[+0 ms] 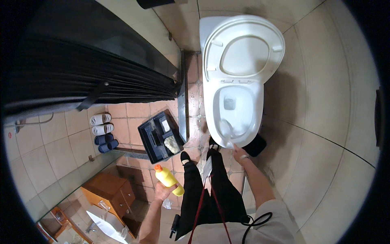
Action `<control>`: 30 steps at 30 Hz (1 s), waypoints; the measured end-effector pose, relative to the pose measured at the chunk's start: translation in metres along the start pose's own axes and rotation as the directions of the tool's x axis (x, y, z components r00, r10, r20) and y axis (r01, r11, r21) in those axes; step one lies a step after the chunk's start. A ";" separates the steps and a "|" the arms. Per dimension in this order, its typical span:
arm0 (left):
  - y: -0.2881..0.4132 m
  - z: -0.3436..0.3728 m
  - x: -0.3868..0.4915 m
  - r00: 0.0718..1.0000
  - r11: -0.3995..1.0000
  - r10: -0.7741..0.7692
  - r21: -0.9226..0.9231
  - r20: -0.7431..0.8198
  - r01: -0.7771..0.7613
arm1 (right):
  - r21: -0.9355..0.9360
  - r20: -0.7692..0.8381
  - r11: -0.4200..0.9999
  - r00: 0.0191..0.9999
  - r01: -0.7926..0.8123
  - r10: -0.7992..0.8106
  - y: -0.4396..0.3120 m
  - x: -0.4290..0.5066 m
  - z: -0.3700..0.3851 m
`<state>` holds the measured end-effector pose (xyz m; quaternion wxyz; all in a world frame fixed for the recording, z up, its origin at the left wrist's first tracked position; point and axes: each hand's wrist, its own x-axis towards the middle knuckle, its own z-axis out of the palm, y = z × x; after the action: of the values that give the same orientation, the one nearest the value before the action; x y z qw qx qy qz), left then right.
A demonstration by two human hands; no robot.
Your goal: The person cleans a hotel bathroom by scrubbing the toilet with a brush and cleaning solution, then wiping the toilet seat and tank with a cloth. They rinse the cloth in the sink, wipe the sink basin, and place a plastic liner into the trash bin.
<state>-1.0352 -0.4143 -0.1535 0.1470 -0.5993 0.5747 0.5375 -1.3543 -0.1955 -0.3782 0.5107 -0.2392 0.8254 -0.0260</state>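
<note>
My left hand (pixel 163 191) grips a yellow plastic bottle with an orange cap (pixel 166 177), held tilted beside my left leg above the tiled floor. In front of me stands a white toilet (pixel 208 100); its lid and seat (pixel 210 45) are both raised. At the bowl's front rim, my right hand (pixel 240 154) is closed on the handle of what looks like a white toilet brush (pixel 227 129). The brush's blurred head lies inside the bowl, near the front left. Some water (pixel 229 104) shows at the bowl's drain.
Left of the toilet, a black caddy (pixel 155 138) holding a pale sponge-like item (pixel 171 144) sits by a dark stone curb (pixel 182 106). Slippers (pixel 102 125), a black curtain (pixel 122 79) and a wooden cabinet (pixel 106 189) are farther left. A tiled wall (pixel 323 122) bounds the right.
</note>
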 end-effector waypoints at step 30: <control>-0.228 -0.067 -0.088 0.891 0.897 -0.090 -0.425 -0.445 -0.121 | 0.263 -0.102 0.906 0.924 -0.331 0.368 -0.041 -0.055 -0.029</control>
<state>-0.7894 -0.3529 -0.1570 -0.1353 -0.7208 0.4607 0.4999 -1.3436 -0.2145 -0.3069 0.4689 -0.0208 0.8815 -0.0517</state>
